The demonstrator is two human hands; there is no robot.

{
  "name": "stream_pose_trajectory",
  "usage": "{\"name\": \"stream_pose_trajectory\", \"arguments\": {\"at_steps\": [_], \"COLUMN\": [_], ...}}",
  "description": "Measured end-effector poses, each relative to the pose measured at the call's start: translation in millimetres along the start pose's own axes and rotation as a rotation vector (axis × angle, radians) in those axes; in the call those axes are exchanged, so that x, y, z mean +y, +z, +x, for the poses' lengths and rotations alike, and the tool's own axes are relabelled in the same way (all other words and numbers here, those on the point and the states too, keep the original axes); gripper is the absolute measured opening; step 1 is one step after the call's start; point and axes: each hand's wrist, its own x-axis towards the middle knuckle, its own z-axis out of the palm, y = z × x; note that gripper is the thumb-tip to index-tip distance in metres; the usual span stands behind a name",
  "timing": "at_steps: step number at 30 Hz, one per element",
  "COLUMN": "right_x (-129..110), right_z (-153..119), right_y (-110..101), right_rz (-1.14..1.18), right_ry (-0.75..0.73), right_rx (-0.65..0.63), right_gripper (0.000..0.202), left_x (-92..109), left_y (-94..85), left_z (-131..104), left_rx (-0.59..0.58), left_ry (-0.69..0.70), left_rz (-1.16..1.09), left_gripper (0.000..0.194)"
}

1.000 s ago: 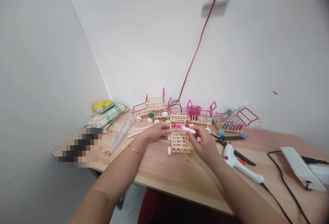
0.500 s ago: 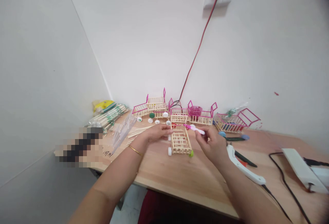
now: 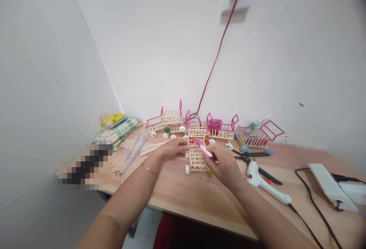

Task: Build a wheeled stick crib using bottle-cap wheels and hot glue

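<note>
A small cart made of thin wooden sticks (image 3: 197,161) stands on the table before me, with white bottle-cap wheels on its left and a green one at its near right corner. My left hand (image 3: 175,149) grips the far left edge of this cart with its fingertips. Between the fingers of my right hand (image 3: 221,164) is a slim pink-and-white pen (image 3: 202,148). Its pink tip reaches over the cart's far end; whether it touches the sticks I cannot tell. My right hand hides part of the cart's right side.
Several pink-edged stick carts (image 3: 171,118) line the wall, with a pink cup (image 3: 215,123) among them. Bundled sticks (image 3: 122,129) lie at left. On the right are pliers (image 3: 243,157), a white glue gun (image 3: 267,186) and a power strip (image 3: 331,186) with cords.
My right hand has moved left with the pen, so the tip now lies over the cart's far left part. My left hand stays at the cart's edge. The glue gun shows more fully.
</note>
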Motion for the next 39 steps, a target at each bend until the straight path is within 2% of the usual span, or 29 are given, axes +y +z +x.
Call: {"name": "stream_pose_trajectory", "arguments": {"at_steps": [8, 15, 19, 27, 34, 39], "right_x": [12.5, 5.0, 3.2, 12.7, 12.8, 15.3], "right_z": [-3.6, -3.8, -3.1, -5.8, -5.4, -5.0], "right_y": [-7.7, -2.0, -1.8, -7.7, -4.6, -5.6], "right_rz": [-0.109, -0.103, -0.095, -0.136, -0.059, -0.085], "right_ry": [0.015, -0.051, -0.077, -0.009, 0.022, 0.052], "right_rx": [0.091, 0.026, 0.043, 0.102, 0.087, 0.103], "right_gripper": [0.011, 0.011, 0.012, 0.011, 0.01, 0.011], "left_x": [0.3, -0.9, -1.6, -0.2, -2.5, -3.4], "left_y": [0.2, -0.1, 0.0, 0.8, -0.8, -1.6], "left_z": [-0.1, 1.4, 2.2, 1.6, 2.4, 2.8], "left_rx": [0.009, 0.015, 0.006, 0.037, 0.022, 0.014], "left_ry": [-0.006, -0.002, -0.001, -0.006, 0.001, 0.003], "left_rz": [0.002, 0.017, 0.017, 0.028, 0.025, 0.02], "left_gripper": [0.056, 0.056, 0.053, 0.057, 0.056, 0.053]}}
